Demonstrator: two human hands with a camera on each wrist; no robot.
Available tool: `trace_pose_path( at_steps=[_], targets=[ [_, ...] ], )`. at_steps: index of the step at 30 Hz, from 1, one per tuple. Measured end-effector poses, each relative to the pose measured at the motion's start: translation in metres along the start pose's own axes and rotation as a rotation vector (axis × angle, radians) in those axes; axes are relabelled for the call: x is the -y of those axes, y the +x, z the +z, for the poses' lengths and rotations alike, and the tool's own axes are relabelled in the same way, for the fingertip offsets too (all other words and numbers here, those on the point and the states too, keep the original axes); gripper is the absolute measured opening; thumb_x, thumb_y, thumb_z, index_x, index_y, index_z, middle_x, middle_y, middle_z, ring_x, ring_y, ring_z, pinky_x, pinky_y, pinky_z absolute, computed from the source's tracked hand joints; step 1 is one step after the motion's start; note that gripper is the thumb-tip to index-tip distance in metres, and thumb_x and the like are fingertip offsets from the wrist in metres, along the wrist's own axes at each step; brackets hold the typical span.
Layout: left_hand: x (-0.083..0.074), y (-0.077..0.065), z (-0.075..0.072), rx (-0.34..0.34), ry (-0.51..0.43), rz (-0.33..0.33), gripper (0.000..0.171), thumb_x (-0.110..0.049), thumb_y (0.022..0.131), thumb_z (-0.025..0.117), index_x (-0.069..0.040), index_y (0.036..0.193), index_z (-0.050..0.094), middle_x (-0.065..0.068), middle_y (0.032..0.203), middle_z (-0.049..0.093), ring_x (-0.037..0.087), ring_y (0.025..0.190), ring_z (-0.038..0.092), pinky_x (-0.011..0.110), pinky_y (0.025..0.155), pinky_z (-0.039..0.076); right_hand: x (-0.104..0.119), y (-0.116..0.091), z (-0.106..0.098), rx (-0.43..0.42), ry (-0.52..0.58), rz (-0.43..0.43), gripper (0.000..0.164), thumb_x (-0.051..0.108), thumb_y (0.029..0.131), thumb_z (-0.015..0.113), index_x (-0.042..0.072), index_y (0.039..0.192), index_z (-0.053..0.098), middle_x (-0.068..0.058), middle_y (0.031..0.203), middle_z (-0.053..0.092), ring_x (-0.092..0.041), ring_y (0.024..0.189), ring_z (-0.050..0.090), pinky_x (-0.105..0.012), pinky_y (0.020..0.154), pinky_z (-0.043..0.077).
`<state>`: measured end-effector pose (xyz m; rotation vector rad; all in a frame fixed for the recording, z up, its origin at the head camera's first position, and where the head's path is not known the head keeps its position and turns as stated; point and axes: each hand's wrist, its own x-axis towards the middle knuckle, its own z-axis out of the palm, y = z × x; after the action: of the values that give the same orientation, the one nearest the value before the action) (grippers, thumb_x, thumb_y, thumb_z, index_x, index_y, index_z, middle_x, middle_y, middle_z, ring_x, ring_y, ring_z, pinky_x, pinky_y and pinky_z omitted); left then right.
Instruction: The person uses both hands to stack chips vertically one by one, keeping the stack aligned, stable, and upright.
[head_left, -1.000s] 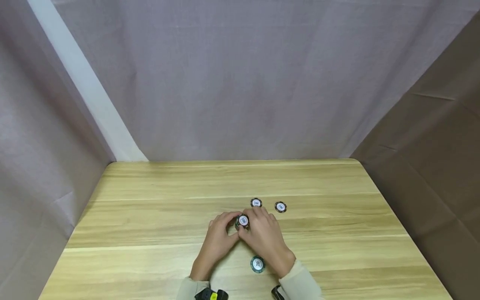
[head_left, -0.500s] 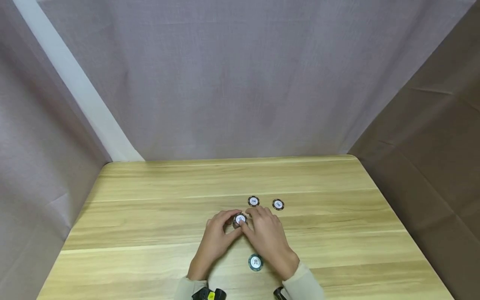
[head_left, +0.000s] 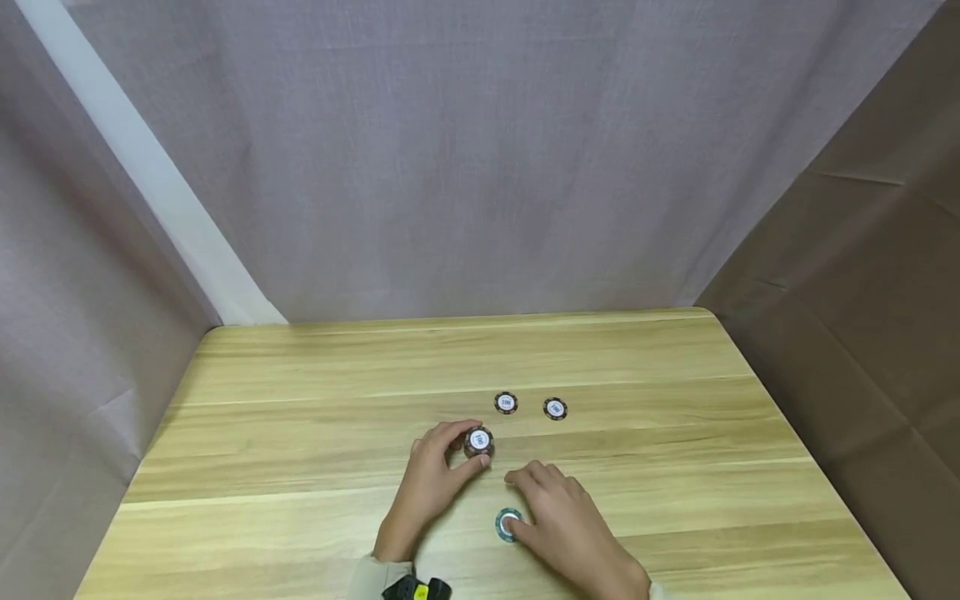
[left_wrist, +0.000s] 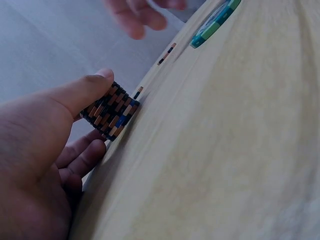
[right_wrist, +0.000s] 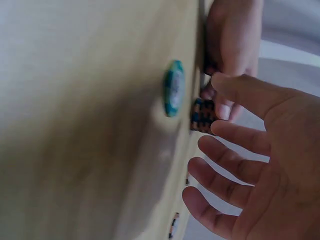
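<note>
My left hand [head_left: 429, 485] holds a stack of black-and-orange poker chips [head_left: 479, 441] between thumb and fingers, its top chip marked 100. In the left wrist view the chip stack [left_wrist: 114, 114] stands on the table with many layered edges, the thumb at its rim. My right hand [head_left: 567, 523] hovers with fingers spread over a green poker chip [head_left: 501, 526], the thumb overlapping it in the head view. From the right wrist, the green chip [right_wrist: 174, 90] lies apart from the fingers, nothing between them and the thumb.
Two single black-and-orange chips [head_left: 506, 402] [head_left: 556, 408] lie flat on the wooden table [head_left: 315, 392] beyond the stack. Grey cloth curtains [head_left: 465, 167] close off the back, with more cloth at both sides.
My right hand has left the chip stack and moved back and right, over to the green chip. The left hand stays at the stack.
</note>
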<state>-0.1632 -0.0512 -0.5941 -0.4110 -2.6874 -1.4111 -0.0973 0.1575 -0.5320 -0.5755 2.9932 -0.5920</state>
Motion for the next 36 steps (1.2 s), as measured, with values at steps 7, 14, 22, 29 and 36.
trace_pose_path(
  at_steps=[7, 14, 22, 29, 36],
  targets=[
    [0.002, -0.001, -0.001, 0.006, 0.003, -0.008, 0.05, -0.031, 0.087, 0.088, -0.024, 0.133, 0.071, -0.002, 0.125, 0.072, 0.018, 0.114, 0.066, 0.05, 0.103, 0.041, -0.005, -0.011, 0.013, 0.082, -0.019, -0.076, 0.045, 0.032, 0.087, 0.085, 0.012, 0.125, 0.071, 0.007, 0.11, 0.062, -0.013, 0.102, 0.059, -0.038, 0.077, 0.052],
    [0.002, -0.001, -0.001, -0.005, 0.014, 0.003, 0.05, -0.031, 0.086, 0.088, -0.023, 0.132, 0.071, -0.001, 0.124, 0.073, 0.02, 0.114, 0.067, 0.049, 0.1, 0.041, -0.006, -0.011, 0.015, 0.119, -0.038, -0.115, 0.036, 0.031, 0.089, 0.084, 0.013, 0.12, 0.074, 0.007, 0.11, 0.061, -0.01, 0.099, 0.057, -0.034, 0.076, 0.049],
    [0.003, -0.001, 0.001, 0.006, 0.018, -0.005, 0.048, -0.032, 0.087, 0.088, -0.021, 0.131, 0.073, -0.001, 0.124, 0.073, 0.021, 0.117, 0.066, 0.048, 0.101, 0.041, -0.006, -0.009, 0.019, 0.074, -0.098, -0.124, 0.025, 0.028, 0.086, 0.081, 0.015, 0.105, 0.072, 0.006, 0.103, 0.062, -0.009, 0.091, 0.059, -0.036, 0.073, 0.05],
    [0.002, -0.001, 0.002, 0.008, 0.028, -0.007, 0.047, -0.034, 0.087, 0.087, -0.019, 0.129, 0.074, -0.001, 0.123, 0.073, 0.021, 0.116, 0.066, 0.044, 0.098, 0.042, -0.008, -0.008, 0.023, -0.005, -0.18, -0.176, 0.027, 0.029, 0.081, 0.079, 0.014, 0.102, 0.072, 0.004, 0.101, 0.066, -0.013, 0.089, 0.063, -0.041, 0.078, 0.057],
    [0.001, -0.001, 0.001, 0.005, 0.022, -0.012, 0.047, -0.032, 0.087, 0.087, -0.018, 0.129, 0.074, 0.0, 0.125, 0.073, 0.022, 0.118, 0.066, 0.044, 0.098, 0.041, -0.008, -0.002, 0.017, -0.092, -0.056, -0.158, 0.028, 0.024, 0.077, 0.08, 0.014, 0.101, 0.069, 0.008, 0.094, 0.059, -0.003, 0.077, 0.054, -0.026, 0.067, 0.053]
  ],
)
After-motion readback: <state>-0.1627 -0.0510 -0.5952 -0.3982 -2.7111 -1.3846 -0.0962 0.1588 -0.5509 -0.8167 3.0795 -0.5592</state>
